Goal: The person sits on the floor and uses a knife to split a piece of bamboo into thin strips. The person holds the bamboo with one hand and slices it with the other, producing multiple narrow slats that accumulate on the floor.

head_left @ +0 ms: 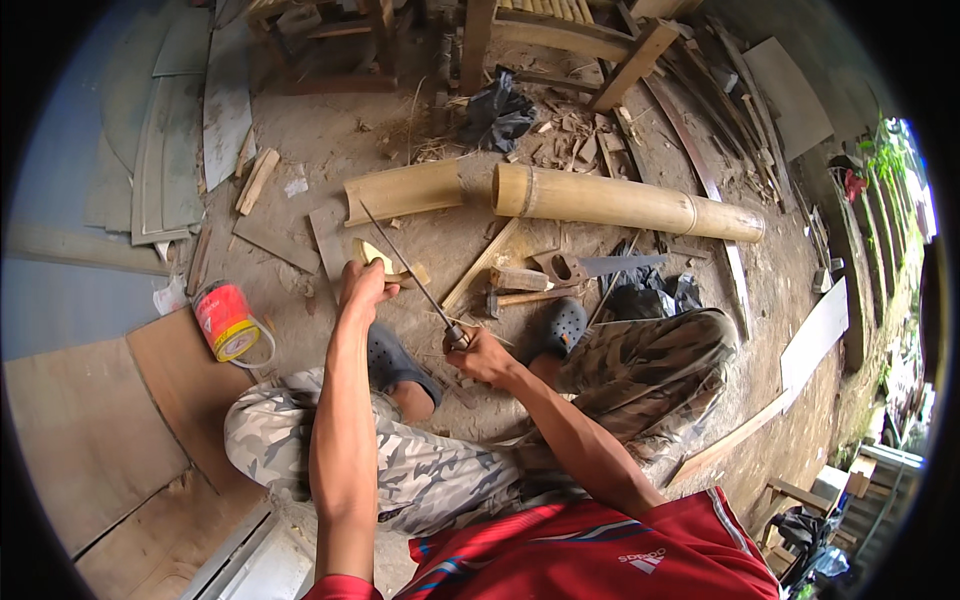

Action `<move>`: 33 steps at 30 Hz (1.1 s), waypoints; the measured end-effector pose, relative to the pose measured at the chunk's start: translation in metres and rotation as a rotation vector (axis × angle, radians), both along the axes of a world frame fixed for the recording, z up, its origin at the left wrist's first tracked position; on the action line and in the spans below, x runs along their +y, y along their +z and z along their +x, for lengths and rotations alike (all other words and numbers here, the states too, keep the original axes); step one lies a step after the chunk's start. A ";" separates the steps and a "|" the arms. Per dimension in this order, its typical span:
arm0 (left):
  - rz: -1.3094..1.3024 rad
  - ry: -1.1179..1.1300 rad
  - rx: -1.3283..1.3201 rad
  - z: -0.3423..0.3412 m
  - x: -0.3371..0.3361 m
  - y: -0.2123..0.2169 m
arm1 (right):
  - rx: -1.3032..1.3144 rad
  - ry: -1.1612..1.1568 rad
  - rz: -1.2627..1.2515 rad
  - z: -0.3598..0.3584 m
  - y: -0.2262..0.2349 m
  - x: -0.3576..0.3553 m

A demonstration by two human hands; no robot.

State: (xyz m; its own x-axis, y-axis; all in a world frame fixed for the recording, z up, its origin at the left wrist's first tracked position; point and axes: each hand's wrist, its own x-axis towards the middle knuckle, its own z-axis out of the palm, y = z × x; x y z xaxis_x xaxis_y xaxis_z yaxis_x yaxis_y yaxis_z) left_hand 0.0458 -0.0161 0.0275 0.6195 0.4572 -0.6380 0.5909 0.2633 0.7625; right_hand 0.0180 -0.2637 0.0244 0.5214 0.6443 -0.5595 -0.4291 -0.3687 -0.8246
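My left hand [368, 287] is closed around a short, pale yellow piece of split bamboo [372, 254], held out in front of me. In my right hand [484, 357] is the handle of a long, narrow blade, which looks like a machete [408, 264]. It slants up and to the left, passing beside the bamboo piece; whether the two touch I cannot tell. Beyond my hands a half-split bamboo length [405, 190] lies on the ground. To its right rests a thick whole bamboo pole [610, 203].
A handsaw [610, 265], a hammer [535, 297] and a wood block [518, 278] lie ahead of my right foot. A red and yellow can [225, 318] stands at left. Wooden furniture frames [560, 42], a black plastic bag [497, 112] and scraps sit farther off.
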 end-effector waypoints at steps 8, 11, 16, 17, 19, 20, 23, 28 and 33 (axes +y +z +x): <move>0.035 -0.054 -0.007 0.003 -0.007 0.013 | 0.256 -0.055 0.159 0.000 -0.012 -0.007; 0.041 -0.016 -0.039 0.009 -0.004 0.016 | 0.111 0.015 0.043 0.008 -0.008 -0.003; 0.072 0.016 0.037 0.009 0.004 0.014 | -0.445 -0.058 -0.296 -0.005 0.019 0.025; 0.091 0.037 0.050 0.010 0.004 0.015 | -0.451 -0.071 -0.304 -0.004 0.018 0.028; 0.074 0.026 0.049 0.009 0.004 0.015 | -0.467 -0.099 -0.329 -0.001 0.020 0.027; 0.066 0.022 0.048 0.008 0.005 0.016 | -0.413 -0.098 -0.332 -0.001 0.022 0.026; 0.212 -0.080 0.117 0.007 0.004 0.022 | -0.426 -0.078 -0.266 0.000 0.021 0.017; 0.479 -0.008 0.089 0.013 0.018 0.095 | -0.430 -0.074 -0.309 0.004 0.072 0.010; 0.376 0.226 0.052 0.009 0.042 0.106 | -0.427 -0.094 -0.509 0.007 -0.009 0.012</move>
